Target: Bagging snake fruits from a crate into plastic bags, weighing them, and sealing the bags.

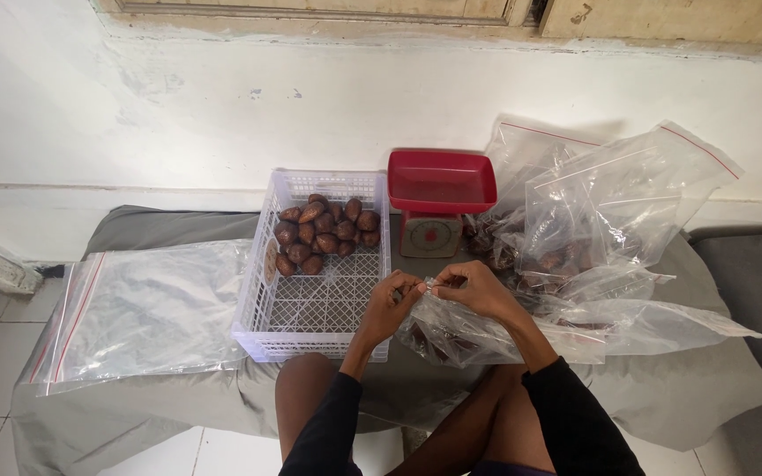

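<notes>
On grey cloth | left hand (390,304), right hand (474,286) pinching clear bag (460,335) | crate (310,308): roughly fifteen brown fruits (324,231)

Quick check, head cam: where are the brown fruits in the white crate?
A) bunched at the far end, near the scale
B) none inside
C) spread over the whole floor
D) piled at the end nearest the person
A: the brown fruits sit bunched at the far end of the white crate, beside the red scale; the near part of the crate floor shows bare mesh.

Bare hands (434,295), long black sleeves (575,414) to the wrists, bare knees
</notes>
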